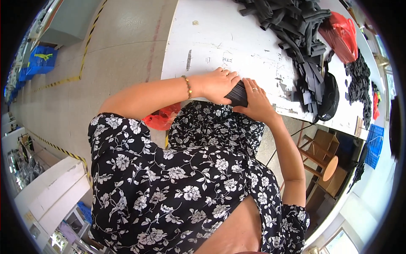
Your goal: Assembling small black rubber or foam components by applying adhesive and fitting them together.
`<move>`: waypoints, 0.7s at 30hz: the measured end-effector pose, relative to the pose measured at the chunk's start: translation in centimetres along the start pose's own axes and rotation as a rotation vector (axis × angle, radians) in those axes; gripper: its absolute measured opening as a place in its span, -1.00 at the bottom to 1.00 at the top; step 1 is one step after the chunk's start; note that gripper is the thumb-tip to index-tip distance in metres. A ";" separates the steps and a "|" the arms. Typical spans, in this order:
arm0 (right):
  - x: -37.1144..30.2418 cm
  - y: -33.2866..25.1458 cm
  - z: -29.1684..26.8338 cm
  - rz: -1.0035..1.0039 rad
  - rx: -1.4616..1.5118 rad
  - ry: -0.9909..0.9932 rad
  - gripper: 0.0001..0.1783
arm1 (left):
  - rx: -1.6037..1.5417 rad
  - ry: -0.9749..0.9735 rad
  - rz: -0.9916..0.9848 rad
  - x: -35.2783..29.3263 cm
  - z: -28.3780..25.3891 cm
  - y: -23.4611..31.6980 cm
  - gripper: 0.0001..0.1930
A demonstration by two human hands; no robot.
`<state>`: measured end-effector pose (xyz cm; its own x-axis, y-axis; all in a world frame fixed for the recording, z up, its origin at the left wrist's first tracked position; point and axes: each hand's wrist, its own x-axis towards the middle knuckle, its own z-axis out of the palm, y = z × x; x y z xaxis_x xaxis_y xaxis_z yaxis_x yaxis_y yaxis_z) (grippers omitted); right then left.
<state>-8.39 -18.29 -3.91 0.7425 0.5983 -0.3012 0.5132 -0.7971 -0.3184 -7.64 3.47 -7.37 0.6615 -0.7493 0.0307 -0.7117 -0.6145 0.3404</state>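
At the near edge of the white table (203, 51), a tight stack of thin black strips (239, 94) is held between my two hands. My left hand (220, 85) presses against its left side, fingers pointing away and bent over it. Against the right side, my right hand (257, 101) closes with its thumb toward me and its fingers along the far end. The strips stand close together with their edges facing up. Whether they are fabric or another material cannot be made out. The undersides of the strips are hidden.
Farther right on the table lie a heap of black rolled pieces (292, 25), flat dark pieces (311, 86), a black bag (332, 99), a red plastic bag (340, 36) and another black heap (359, 80). A wooden stool (330, 168) stands below right. Red plastic (163, 117) shows beside my lap.
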 end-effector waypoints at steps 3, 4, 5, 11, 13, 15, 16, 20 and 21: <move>-0.4 -0.6 -0.1 0.023 0.004 0.020 0.18 | 0.011 -0.289 -0.100 2.0 -2.5 0.8 -0.13; -0.5 -0.9 0.0 0.031 -0.049 0.025 0.20 | 0.017 -0.292 -0.101 2.2 -2.3 0.4 -0.13; -0.5 -1.2 0.0 0.039 -0.102 0.030 0.22 | 0.023 -0.251 -0.083 2.3 -2.0 0.0 -0.16; -0.3 -1.3 -0.2 0.049 -0.129 0.059 0.17 | 0.015 -0.108 -0.045 1.2 -1.3 0.1 -0.22; -0.5 -0.8 0.2 0.046 -0.084 0.074 0.15 | 0.009 -0.006 -0.035 0.9 -0.8 0.5 -0.25; -0.5 -0.6 0.7 0.042 -0.041 0.088 0.14 | -0.172 -0.058 -0.148 0.7 -0.4 1.1 -0.29; -0.8 -0.8 0.8 0.040 -0.062 0.100 0.14 | -0.119 -0.028 -0.125 0.5 -0.2 1.1 -0.29; -0.3 -0.9 0.0 0.090 -0.041 0.033 0.15 | -0.174 -0.027 -0.117 0.9 -0.8 0.5 -0.24; 0.3 -0.5 -0.8 0.092 -0.039 0.034 0.15 | -0.066 0.053 -0.095 1.4 -1.4 -0.1 -0.21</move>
<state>-8.09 -17.83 -3.10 0.8010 0.5202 -0.2963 0.4583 -0.8512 -0.2556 -6.34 2.82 -6.08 0.7384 -0.6729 0.0446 -0.6290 -0.6633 0.4055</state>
